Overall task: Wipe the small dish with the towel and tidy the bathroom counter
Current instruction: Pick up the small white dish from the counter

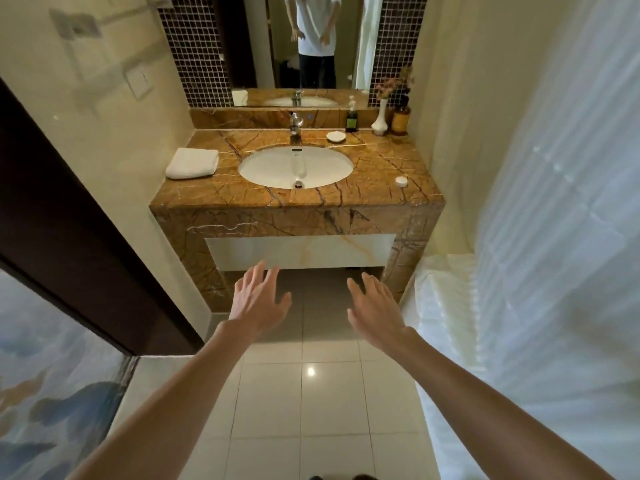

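A folded white towel point(192, 163) lies on the left end of the brown marble counter point(377, 178). A small white dish point(335, 136) sits behind the sink basin point(295, 167), to the right of the faucet point(295, 122). A small white round lid point(401, 181) rests near the counter's right front corner. My left hand point(257, 299) and my right hand point(374, 308) are stretched out in front of me, below the counter's front edge and over the floor. Both are empty with fingers spread, well short of the counter.
A dark soap pump bottle point(352, 116), a white vase with flowers point(380, 116) and a brown bottle point(400, 118) stand at the back right. A mirror point(311, 43) hangs above. A white shower curtain point(536, 237) hangs on the right, a dark door frame point(62, 216) on the left.
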